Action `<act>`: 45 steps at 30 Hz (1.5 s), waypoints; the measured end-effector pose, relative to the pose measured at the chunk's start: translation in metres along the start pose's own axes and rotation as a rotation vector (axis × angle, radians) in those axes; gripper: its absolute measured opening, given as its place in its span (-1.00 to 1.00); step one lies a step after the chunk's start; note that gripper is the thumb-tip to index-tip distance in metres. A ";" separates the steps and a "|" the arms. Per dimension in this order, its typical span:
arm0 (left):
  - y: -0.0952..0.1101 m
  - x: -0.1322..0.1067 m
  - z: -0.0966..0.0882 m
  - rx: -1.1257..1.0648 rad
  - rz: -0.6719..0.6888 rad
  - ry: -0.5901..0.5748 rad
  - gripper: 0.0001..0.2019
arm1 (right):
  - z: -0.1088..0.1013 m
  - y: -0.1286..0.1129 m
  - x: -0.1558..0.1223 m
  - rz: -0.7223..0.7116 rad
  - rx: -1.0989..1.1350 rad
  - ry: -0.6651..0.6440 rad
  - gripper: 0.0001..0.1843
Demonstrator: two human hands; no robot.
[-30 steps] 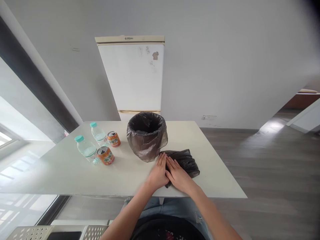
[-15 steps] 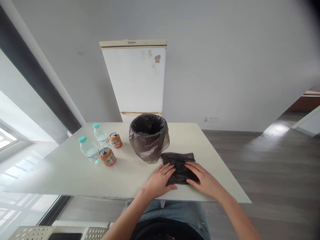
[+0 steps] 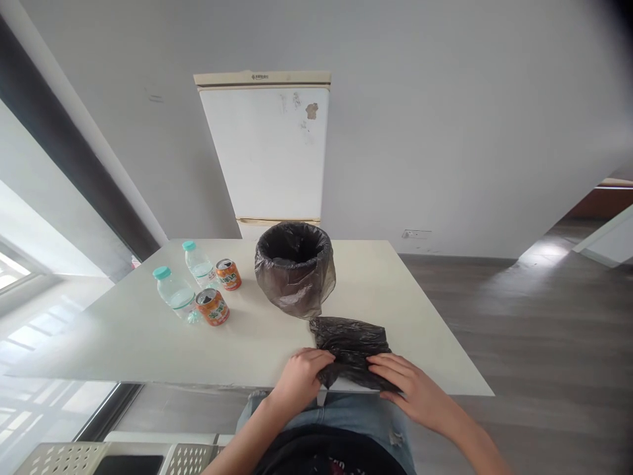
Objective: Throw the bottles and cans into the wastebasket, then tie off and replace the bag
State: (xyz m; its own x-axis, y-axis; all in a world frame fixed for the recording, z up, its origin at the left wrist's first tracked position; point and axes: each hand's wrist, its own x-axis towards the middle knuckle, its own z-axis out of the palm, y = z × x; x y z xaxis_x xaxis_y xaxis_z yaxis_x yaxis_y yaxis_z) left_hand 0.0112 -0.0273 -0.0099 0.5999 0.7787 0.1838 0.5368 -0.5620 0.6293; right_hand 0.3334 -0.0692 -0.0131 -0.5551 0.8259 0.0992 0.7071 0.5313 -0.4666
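A folded black plastic bag (image 3: 352, 343) lies crumpled at the front of the table, its near edge reaching the table's edge. My left hand (image 3: 302, 376) grips its left side, fingers curled over the plastic. On the right side, my right hand (image 3: 410, 386) has its fingers over the bag and its thumb by the near edge, pinching it. Beyond the bag stands a bin (image 3: 295, 267) lined with another dark plastic bag, its mouth open upward and the liner draped over the rim.
On the white table (image 3: 237, 356), to the left, are two clear bottles with teal caps, a nearer bottle (image 3: 173, 293) and a farther bottle (image 3: 198, 264). Beside them stand two orange cans, a near can (image 3: 213, 307) and a far can (image 3: 228, 274). A white fridge (image 3: 267, 152) stands behind.
Both hands have drawn the black bag toward me, to the table's front edge. My left hand's fingers have curled in on the bag. The bin, bottles and cans stay put.
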 end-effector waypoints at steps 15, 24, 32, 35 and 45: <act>-0.013 0.064 0.008 0.163 -0.580 0.320 -0.78 | 0.001 0.022 0.070 0.520 0.366 0.491 -0.67; -0.029 0.053 0.014 0.315 -0.294 0.526 -0.55 | 0.010 0.018 0.080 0.414 0.151 0.492 -0.77; 0.013 0.038 0.002 0.308 0.109 0.265 -0.58 | 0.004 0.012 0.073 0.384 0.157 0.512 -0.67; 0.006 0.043 0.005 0.356 0.281 0.044 -0.43 | 0.001 -0.007 0.072 0.322 -0.036 0.573 -0.57; -0.028 0.057 0.022 0.481 0.254 -0.121 -0.33 | 0.047 -0.022 0.089 0.093 -0.399 0.285 -0.34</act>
State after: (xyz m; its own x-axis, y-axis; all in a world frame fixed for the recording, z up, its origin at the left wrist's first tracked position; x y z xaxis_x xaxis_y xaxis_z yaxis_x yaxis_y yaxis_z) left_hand 0.0434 0.0264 -0.0339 0.7941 0.5809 0.1788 0.5601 -0.8137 0.1558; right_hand 0.2478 -0.0166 -0.0347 -0.3795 0.8624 0.3350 0.8912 0.4380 -0.1180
